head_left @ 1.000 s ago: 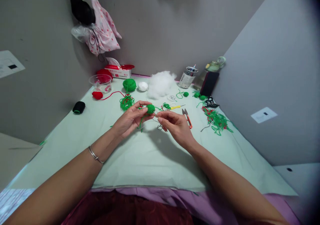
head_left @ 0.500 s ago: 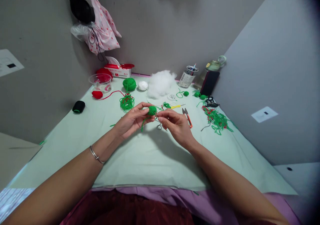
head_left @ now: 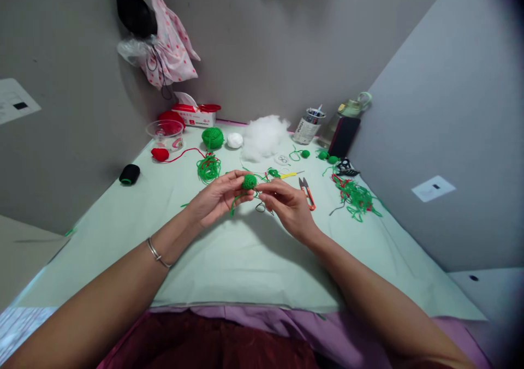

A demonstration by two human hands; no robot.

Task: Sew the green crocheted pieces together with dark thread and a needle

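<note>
My left hand (head_left: 223, 193) is closed on a small green crocheted ball (head_left: 249, 182), held between thumb and fingers above the table. A green yarn tail hangs from it beside the fingers. My right hand (head_left: 289, 202) pinches at the ball's right side, thumb and forefinger pressed together; whatever thin thing lies between them is too small to make out. Just below these fingertips hangs a loop of dark thread (head_left: 260, 207). Behind the hands lie a tangle of green yarn (head_left: 273, 172) and a yellow-handled crochet hook (head_left: 289, 175). Orange thread snips (head_left: 307, 193) rest right of my right hand.
White stuffing (head_left: 265, 137) and a green yarn ball (head_left: 213, 137) sit at the back. A green-red yarn heap (head_left: 358, 197) lies right, near a phone (head_left: 344, 136) and bottle (head_left: 350, 107). Left are a black thread spool (head_left: 129, 174) and a clear tub (head_left: 166, 137).
Both hands stay almost in place around the green ball. The right fingers have shifted slightly at its side, and the dark thread loop has moved a little.
</note>
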